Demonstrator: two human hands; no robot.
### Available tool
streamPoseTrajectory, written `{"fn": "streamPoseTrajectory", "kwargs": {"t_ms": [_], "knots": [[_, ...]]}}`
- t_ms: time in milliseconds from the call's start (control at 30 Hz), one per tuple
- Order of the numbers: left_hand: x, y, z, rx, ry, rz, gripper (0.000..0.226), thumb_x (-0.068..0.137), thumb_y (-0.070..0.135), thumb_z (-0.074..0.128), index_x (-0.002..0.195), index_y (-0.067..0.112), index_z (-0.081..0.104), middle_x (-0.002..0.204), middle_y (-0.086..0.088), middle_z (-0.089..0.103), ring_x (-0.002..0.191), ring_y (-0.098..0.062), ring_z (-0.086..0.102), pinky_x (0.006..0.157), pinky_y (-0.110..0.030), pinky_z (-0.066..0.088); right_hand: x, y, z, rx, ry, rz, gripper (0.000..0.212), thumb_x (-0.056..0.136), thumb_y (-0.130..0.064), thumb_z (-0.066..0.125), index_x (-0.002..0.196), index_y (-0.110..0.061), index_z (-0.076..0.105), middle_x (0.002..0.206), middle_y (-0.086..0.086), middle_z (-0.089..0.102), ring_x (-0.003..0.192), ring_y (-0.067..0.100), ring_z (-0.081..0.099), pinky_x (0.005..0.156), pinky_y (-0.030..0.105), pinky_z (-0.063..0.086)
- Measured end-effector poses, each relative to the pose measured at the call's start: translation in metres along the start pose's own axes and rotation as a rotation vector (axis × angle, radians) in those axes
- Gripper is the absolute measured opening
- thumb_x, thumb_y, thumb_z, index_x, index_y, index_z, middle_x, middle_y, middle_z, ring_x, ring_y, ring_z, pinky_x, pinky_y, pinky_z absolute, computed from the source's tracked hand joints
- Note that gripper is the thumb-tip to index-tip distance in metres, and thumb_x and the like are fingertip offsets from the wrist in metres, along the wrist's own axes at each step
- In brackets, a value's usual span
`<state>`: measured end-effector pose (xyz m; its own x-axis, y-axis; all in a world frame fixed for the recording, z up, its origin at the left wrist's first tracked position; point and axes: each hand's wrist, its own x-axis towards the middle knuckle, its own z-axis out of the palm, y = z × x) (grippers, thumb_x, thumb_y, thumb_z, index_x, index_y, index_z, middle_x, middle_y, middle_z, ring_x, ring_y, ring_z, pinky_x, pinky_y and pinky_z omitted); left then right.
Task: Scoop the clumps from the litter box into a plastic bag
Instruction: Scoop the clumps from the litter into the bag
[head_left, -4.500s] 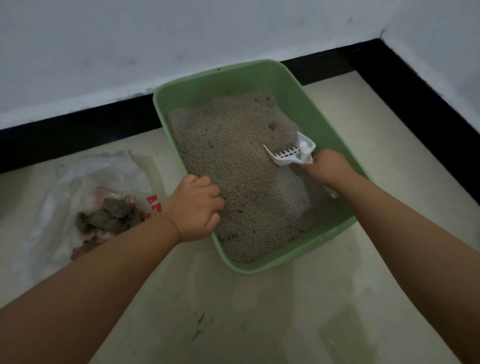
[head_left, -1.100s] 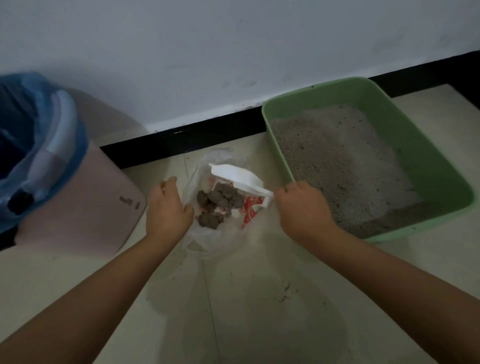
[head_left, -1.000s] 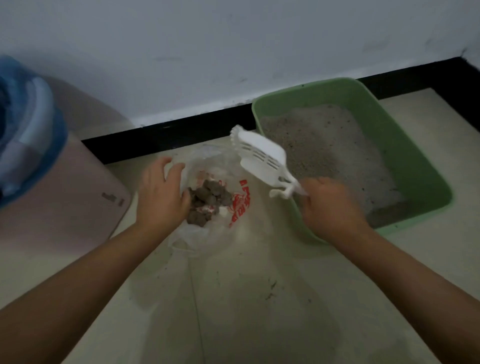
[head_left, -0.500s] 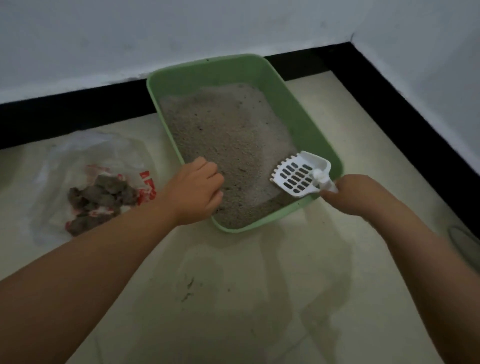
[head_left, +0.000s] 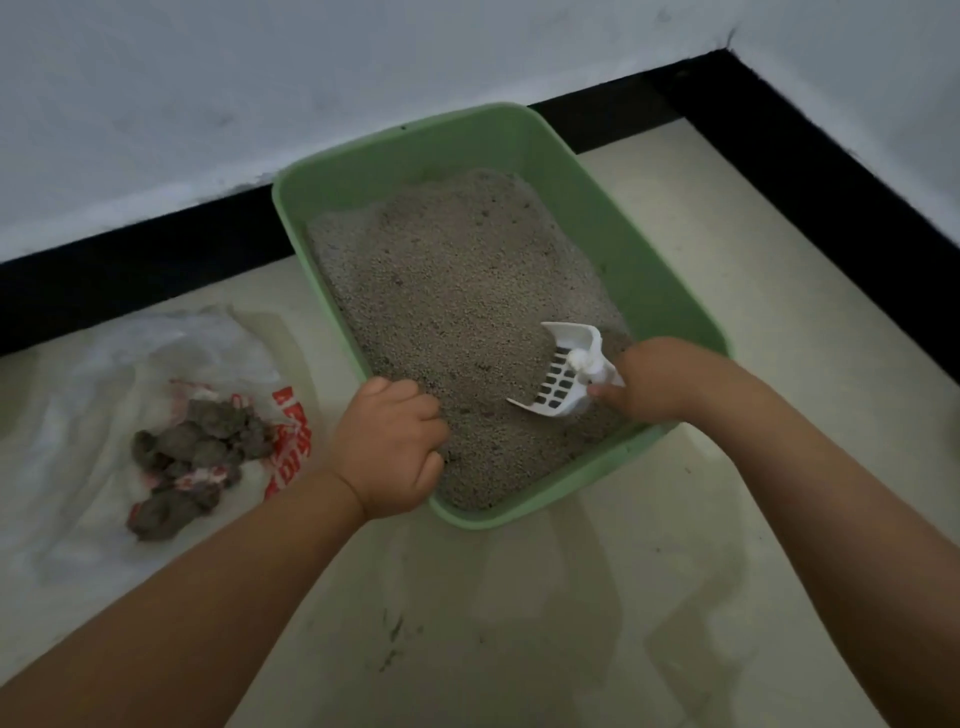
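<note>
A person crouches over a green litter box (head_left: 654, 270) on the floor, with a white scoop (head_left: 563, 371) in one hand.

The right hand (head_left: 652, 382) has its fingers curled around the handle of the scoop, and the slotted blade lies tilted on the grey litter (head_left: 457, 312) near the front right corner of the box. The left hand (head_left: 389, 447) has its fingers curled over the front left rim of the box and grips it. The box stands beside the white wall (head_left: 208, 78) with its black skirting. To the left of the box, apart from it, a thin plastic bag (head_left: 104, 374) with red print lies flat on the floor (head_left: 519, 623), and a small pile of dark clumps (head_left: 192, 457) rests on it.
</note>
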<state>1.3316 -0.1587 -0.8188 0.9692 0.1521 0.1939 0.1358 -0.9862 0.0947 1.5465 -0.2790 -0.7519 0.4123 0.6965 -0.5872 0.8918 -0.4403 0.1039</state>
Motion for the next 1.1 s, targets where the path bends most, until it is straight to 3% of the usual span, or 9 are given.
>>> {"fn": "streamPoseTrajectory", "kwargs": {"t_ms": [233,400,600,800,967,1100], "knots": [[-0.001,0.000,0.003,0.002,0.040,0.008,0.026,0.066,0.026,0.038,0.047,0.013,0.051,0.052,-0.004,0.048,0.050,-0.022,0.050,0.058,-0.030,0.020,0.016,-0.027,0.017,-0.016,0.003,-0.159,0.052,0.096,-0.049,0.035,0.055,-0.016,0.031,0.056,0.002,0.036,0.052,0.017,0.038,0.061,0.029,0.035],[-0.002,-0.001,0.005,-0.011,0.055,0.005,0.027,0.066,0.026,0.038,0.048,0.013,0.053,0.053,-0.003,0.048,0.051,-0.022,0.050,0.059,-0.030,0.020,0.035,-0.049,0.022,0.096,-0.008,-0.200,0.052,0.096,-0.048,0.036,0.054,-0.016,0.032,0.055,0.001,0.036,0.049,0.012,0.034,0.046,0.026,0.025],[-0.003,-0.001,0.010,-0.040,0.107,-0.033,0.025,0.066,0.025,0.039,0.048,0.013,0.050,0.053,-0.005,0.046,0.064,-0.018,0.030,0.059,-0.030,0.020,0.046,-0.047,0.029,0.242,0.001,-0.206,0.053,0.096,-0.046,0.038,0.054,-0.015,0.032,0.054,0.003,0.035,0.048,0.011,0.030,0.048,0.028,0.022],[-0.004,0.000,0.010,-0.022,0.111,-0.056,0.024,0.066,0.025,0.039,0.048,0.013,0.049,0.053,-0.005,0.046,0.064,-0.019,0.029,0.059,-0.030,0.020,0.050,-0.047,0.034,0.408,0.012,-0.179,0.052,0.095,-0.046,0.041,0.053,-0.015,0.033,0.054,0.002,0.035,0.050,0.013,0.031,0.052,0.031,0.024],[-0.004,0.002,0.005,0.006,0.068,-0.079,0.026,0.066,0.025,0.038,0.047,0.012,0.048,0.053,-0.006,0.045,0.064,-0.019,0.027,0.060,-0.030,0.020,0.044,-0.047,0.033,0.663,0.180,-0.145,0.049,0.094,-0.038,0.048,0.053,-0.018,0.031,0.053,-0.001,0.033,0.049,0.010,0.030,0.049,0.028,0.022],[-0.003,0.004,0.002,0.027,-0.002,-0.101,0.029,0.065,0.027,0.036,0.046,0.012,0.052,0.052,-0.004,0.046,0.064,-0.018,0.031,0.059,-0.030,0.019,0.041,-0.040,0.029,0.700,0.306,-0.058,0.042,0.095,-0.041,0.045,0.063,-0.012,0.043,0.055,-0.001,0.036,0.051,0.014,0.034,0.051,0.028,0.024]]}}
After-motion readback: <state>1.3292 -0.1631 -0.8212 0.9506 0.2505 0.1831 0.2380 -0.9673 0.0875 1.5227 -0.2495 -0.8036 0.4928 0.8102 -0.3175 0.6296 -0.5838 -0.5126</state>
